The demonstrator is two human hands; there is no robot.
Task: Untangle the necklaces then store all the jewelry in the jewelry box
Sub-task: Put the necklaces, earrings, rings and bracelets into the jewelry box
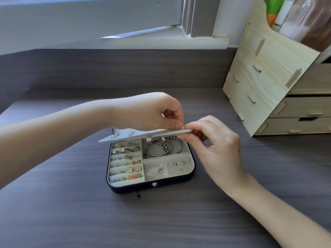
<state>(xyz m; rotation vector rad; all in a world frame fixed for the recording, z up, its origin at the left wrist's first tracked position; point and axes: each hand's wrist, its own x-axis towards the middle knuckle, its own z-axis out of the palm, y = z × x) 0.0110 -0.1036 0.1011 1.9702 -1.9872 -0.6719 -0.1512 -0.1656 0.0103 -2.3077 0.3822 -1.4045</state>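
Note:
A dark jewelry box (152, 187) lies open on the grey table, its pale tray split into compartments. Rings and small earrings (125, 165) fill the left rows. Bracelets and beaded chains (161, 147) lie in the back right compartment. Above the tray a white earring panel (143, 136) is held nearly flat, with stud posts poking through it. My left hand (154, 111) pinches something small at the panel's right top edge. My right hand (213, 140) holds the panel's right end between thumb and fingers. A small red bead (138, 196) on a pin sticks out under the box front.
A light wooden drawer organizer (279, 86) stands at the right back of the table, holding bottles on top. A window sill (125, 42) runs behind the table.

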